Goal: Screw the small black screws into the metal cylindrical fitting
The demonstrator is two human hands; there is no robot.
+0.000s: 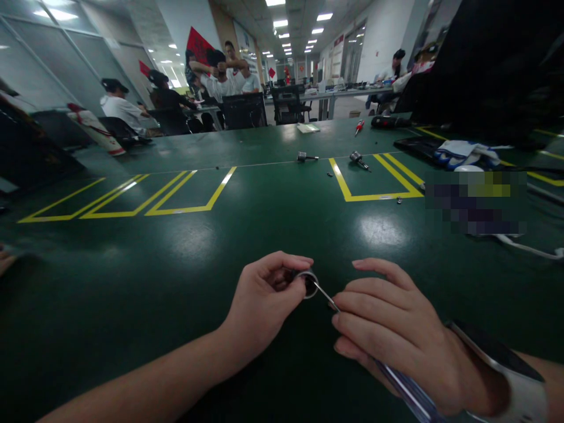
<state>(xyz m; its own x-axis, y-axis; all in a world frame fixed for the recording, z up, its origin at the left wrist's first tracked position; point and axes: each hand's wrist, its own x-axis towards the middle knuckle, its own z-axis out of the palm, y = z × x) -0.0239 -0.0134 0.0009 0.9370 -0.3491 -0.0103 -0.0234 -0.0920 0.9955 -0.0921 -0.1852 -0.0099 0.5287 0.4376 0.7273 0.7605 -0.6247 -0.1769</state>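
Between the thumb and fingers of my left hand [271, 288] is a small round metal part [312, 289], its hollow end turned to the right. My right hand [388, 323] is closed around a screwdriver [408, 388] with a clear purplish handle. The thin shaft points up and left, and its tip is inside the opening of the metal part; what it touches in there is hidden. A watch is on my right wrist.
Two small metal assemblies [307, 157] [360, 160] lie farther back on the green table [145, 282], near yellow tape outlines. A red screwdriver [359, 127] and a blue-white glove [467, 154] are beyond. A cable is at right. Several people sit in the background; fingers show at the left edge.
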